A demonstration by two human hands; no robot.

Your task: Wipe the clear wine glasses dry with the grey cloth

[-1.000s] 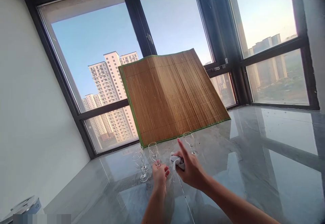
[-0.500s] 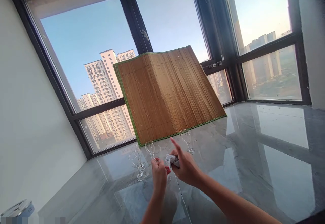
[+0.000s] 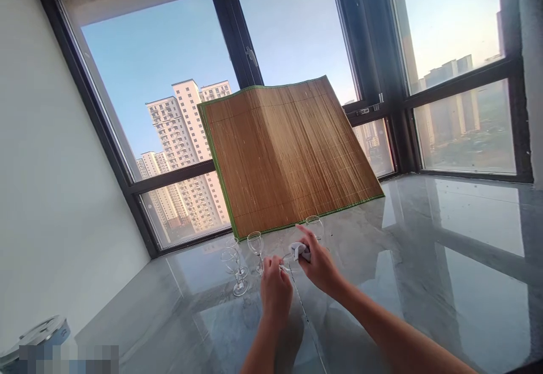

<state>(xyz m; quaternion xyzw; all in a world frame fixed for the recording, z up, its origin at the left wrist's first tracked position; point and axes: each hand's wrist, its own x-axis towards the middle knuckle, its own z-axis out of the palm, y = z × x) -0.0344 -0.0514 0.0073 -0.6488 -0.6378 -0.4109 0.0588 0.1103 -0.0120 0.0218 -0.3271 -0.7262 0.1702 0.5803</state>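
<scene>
Black-framed windows (image 3: 224,23) with smooth glass panes rise above a glossy grey countertop (image 3: 178,323), its marbled sheet crossed by pale streaks, mirror-like reflections and one thin joint line. Leaning against the panes is a brown slatted mat (image 3: 292,153), finely ribbed like bamboo, gently bowed and edged in green binding. Beyond stand pale high-rise towers (image 3: 182,119).

Near the middle, the left hand (image 3: 275,289) has its fingers curled inward, gripping a small transparent drinking glass (image 3: 287,259) just off to their right; much of it is hidden, so its full shape cannot be told. Beside it, the right hand (image 3: 320,265) clasps a crumpled, soft whitish-grey cloth (image 3: 298,249) between thumb and folded fingers, the index finger straight and pointing away.

Two clear stemmed glasses (image 3: 231,259) with round feet stand left of the hands, overlapping in view. Another rounded goblet (image 3: 255,243) stands near them, while a fourth upright glass (image 3: 317,227) is partly covered by the right hand.
</scene>
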